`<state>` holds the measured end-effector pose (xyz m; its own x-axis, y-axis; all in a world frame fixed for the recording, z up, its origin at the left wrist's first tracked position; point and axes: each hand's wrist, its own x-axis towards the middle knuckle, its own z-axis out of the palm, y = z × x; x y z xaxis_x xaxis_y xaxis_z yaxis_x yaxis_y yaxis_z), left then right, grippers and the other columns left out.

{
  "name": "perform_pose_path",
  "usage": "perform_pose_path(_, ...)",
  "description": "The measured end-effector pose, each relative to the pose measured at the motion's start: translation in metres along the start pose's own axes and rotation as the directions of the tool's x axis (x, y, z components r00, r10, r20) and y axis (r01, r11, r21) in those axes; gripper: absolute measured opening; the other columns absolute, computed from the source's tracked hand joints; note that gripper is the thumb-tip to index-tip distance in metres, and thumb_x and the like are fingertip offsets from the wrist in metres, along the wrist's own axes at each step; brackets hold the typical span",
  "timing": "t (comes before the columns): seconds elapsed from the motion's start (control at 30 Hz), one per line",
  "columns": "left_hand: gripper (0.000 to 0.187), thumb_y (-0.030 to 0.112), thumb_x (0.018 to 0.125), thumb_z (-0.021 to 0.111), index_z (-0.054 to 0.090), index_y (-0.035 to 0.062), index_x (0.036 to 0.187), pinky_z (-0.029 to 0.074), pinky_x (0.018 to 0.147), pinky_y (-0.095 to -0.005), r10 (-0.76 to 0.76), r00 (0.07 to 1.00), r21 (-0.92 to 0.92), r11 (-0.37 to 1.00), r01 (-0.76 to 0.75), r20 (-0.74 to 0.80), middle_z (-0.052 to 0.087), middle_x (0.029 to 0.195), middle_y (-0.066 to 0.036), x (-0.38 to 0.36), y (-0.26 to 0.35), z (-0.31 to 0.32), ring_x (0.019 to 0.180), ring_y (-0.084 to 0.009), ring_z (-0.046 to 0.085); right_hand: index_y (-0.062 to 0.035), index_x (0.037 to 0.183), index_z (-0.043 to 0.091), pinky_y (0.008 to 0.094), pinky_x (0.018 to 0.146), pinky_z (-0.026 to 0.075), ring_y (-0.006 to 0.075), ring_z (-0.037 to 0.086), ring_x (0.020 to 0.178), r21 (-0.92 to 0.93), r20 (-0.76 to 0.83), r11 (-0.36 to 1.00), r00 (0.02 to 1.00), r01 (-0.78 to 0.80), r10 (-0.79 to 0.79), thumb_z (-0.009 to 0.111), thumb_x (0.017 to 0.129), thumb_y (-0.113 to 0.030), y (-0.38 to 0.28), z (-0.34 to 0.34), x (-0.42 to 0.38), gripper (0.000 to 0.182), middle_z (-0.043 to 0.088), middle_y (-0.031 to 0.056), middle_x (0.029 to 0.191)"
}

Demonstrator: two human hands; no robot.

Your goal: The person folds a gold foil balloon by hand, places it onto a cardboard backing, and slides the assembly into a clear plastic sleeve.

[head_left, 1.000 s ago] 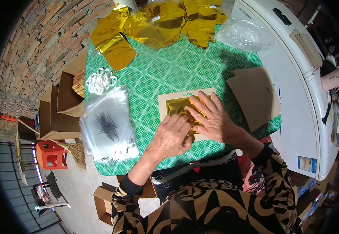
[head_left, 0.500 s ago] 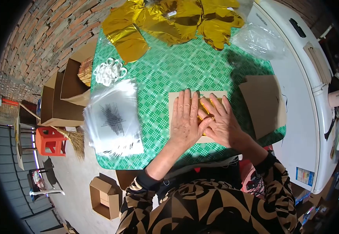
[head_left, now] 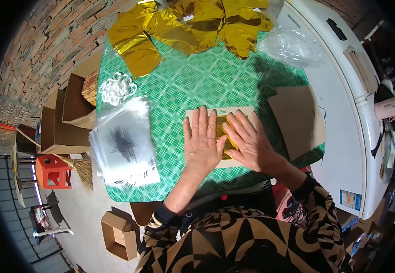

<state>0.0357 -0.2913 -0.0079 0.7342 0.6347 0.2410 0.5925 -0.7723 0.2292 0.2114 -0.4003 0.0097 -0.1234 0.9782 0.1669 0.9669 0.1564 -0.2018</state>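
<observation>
A folded gold foil sheet (head_left: pixel 228 144) lies on a tan cardboard piece (head_left: pixel 225 163) near the front of the table. My left hand (head_left: pixel 201 148) rests flat on the left part of the card, fingers stretched out and pointing away from me. On the right side, my right hand (head_left: pixel 250 142) lies flat over the foil and card with its fingers spread. Both palms face down, and a strip of foil shows between them. The rest of the foil is hidden under my hands. Some green print shows at the card's far edge.
Clear plastic bags (head_left: pixel 127 145) lie stacked at left, below white rings (head_left: pixel 118 88). Gold foil balloons (head_left: pixel 188 27) cover the far edge beside crumpled clear plastic (head_left: pixel 293 48). Cardboard sheets (head_left: pixel 295 120) lie at right, near a white refrigerator (head_left: pixel 343 123). Open boxes (head_left: pixel 65 123) stand left.
My hands have moved apart slightly, so more of the gold foil shows between them. The whole view has shifted, with the table appearing a little further left.
</observation>
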Motion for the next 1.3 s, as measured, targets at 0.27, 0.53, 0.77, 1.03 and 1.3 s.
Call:
perform_pose_path(0.27, 0.073, 0.043, 0.104, 0.053, 0.035, 0.0023, 0.162, 0.013, 0.127, -0.0639, -0.015, 1.000, 0.056, 0.998, 0.015, -0.005, 0.029, 0.169, -0.023, 0.000, 0.001, 0.003, 0.159, -0.0419, 0.021, 0.0030, 0.154, 0.041, 0.0605, 0.124, 0.024, 0.0348, 0.030, 0.156, 0.006, -0.087, 0.986, 0.982, -0.167, 0.167, 0.071, 0.094, -0.033, 0.013, -0.007, -0.016, 0.076, 0.037, 0.0200, 0.164)
perform_pose_path(0.53, 0.072, 0.042, 0.105, 0.051, 0.036, -0.0009, 0.161, 0.014, 0.125, -0.0648, -0.127, 0.989, 0.063, 0.989, 0.132, -0.077, 0.032, 0.167, -0.026, -0.023, 0.010, 0.004, 0.156, -0.0454, 0.024, 0.0048, 0.154, 0.040, 0.0537, 0.125, 0.026, 0.0381, 0.034, 0.153, 0.148, -0.165, 0.985, 0.979, -0.093, 0.117, 0.066, 0.097, -0.023, 0.023, -0.010, -0.006, 0.069, 0.039, 0.0215, 0.161)
perform_pose_path(0.77, 0.079, 0.044, 0.103, 0.056, 0.032, -0.0042, 0.161, 0.010, 0.125, -0.0669, -0.304, 0.947, 0.043, 0.950, 0.310, -0.108, 0.025, 0.168, -0.030, -0.057, 0.027, 0.003, 0.157, -0.0499, 0.016, 0.0037, 0.150, 0.049, 0.0589, 0.125, 0.021, 0.0355, 0.036, 0.152, 0.123, -0.023, 0.991, 0.998, 0.057, -0.054, 0.072, 0.092, -0.028, -0.028, -0.026, -0.043, 0.070, 0.045, 0.0208, 0.158)
perform_pose_path(1.03, 0.073, 0.040, 0.110, 0.045, 0.022, -0.0036, 0.165, 0.006, 0.127, -0.0635, -0.397, 0.912, -0.117, 0.916, 0.385, -0.106, 0.015, 0.172, -0.028, -0.058, 0.014, -0.039, 0.160, -0.0471, 0.009, 0.0046, 0.145, 0.054, 0.0536, 0.129, 0.012, 0.0346, 0.035, 0.153, 0.167, -0.033, 0.985, 0.999, 0.032, -0.027, 0.075, 0.087, -0.026, -0.044, -0.029, -0.074, 0.069, 0.047, 0.0202, 0.157)
perform_pose_path(1.3, 0.053, 0.031, 0.111, 0.050, 0.045, 0.0065, 0.158, 0.025, 0.128, -0.0467, -0.229, 0.969, -0.449, 0.878, 0.163, -0.096, 0.041, 0.164, -0.021, -0.051, -0.057, -0.114, 0.155, -0.0366, 0.036, 0.0003, 0.117, 0.069, 0.0471, 0.102, 0.056, 0.0339, 0.060, 0.126, 0.307, -0.304, 0.914, 0.937, 0.266, -0.171, 0.074, 0.078, -0.002, -0.065, -0.006, -0.111, 0.039, 0.062, 0.0135, 0.128)
